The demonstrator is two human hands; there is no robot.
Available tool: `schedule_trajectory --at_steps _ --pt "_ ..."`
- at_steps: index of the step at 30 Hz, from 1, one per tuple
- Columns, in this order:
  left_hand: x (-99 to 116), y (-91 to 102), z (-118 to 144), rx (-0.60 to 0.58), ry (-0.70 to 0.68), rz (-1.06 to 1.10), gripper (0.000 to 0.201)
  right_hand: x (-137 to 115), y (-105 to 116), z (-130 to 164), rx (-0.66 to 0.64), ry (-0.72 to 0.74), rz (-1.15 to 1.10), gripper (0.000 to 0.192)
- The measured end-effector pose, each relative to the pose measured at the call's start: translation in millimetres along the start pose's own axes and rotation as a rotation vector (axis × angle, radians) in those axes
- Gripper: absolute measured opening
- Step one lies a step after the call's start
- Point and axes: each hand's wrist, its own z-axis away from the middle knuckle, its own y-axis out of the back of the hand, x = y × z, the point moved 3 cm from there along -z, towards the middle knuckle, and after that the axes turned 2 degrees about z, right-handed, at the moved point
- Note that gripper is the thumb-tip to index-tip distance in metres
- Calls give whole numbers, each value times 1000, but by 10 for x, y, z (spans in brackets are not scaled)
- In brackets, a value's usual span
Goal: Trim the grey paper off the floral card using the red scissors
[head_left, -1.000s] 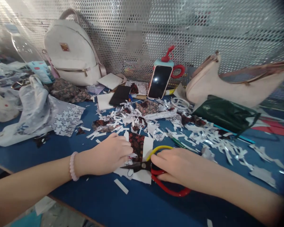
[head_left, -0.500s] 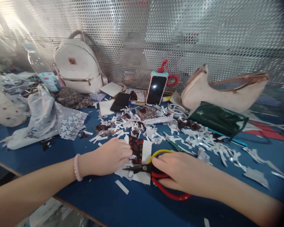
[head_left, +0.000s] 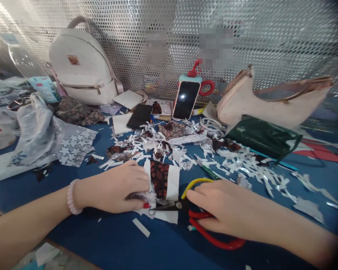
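Observation:
My right hand (head_left: 225, 204) holds a pair of scissors (head_left: 179, 205) by its yellow and red handle loops. The dark blades point left, low over the front of a white paper piece (head_left: 174, 183), with their tips near my left thumb. A strip of dark red and black floral fabric (head_left: 160, 179) lies on that paper. My left hand (head_left: 116, 187) is closed at the paper's left side, thumb against fingers, on a crumpled whitish scrap (head_left: 143, 197). Whether the scrap is cloth or paper I cannot tell. A small white paper strip (head_left: 141, 227) lies just in front.
Paper shreds (head_left: 242, 161) and cloth scraps cover the table's middle and right. Behind them stand a phone (head_left: 186, 99), a white backpack (head_left: 81, 67), a pale handbag (head_left: 259, 105) and a bottle (head_left: 30, 67). A dark green pouch (head_left: 264, 137) lies at right. Perforated metal sheeting (head_left: 129, 45) rises behind.
The head view has shifted slightly and come nearer. The scissors and my right hand sit a little further right and lower. My left hand keeps its pinch.

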Motion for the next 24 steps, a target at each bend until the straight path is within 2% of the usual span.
schedule_trajectory --at_steps 4,10,16,19,24 --pt "30 -38 -2 15 -41 -53 16 4 -14 -17 54 32 27 18" --pt "28 -79 -32 40 -5 -43 14 4 -8 -35 110 67 32 17" --pt "-62 -76 -33 57 80 -23 16 26 18 -10 26 24 -19 18" --pt "-92 -79 -35 76 78 -18 17 33 49 15 -4 -2 -33 16" --pt "-80 -106 -62 107 68 17 15 -23 121 76 62 15 47 15"
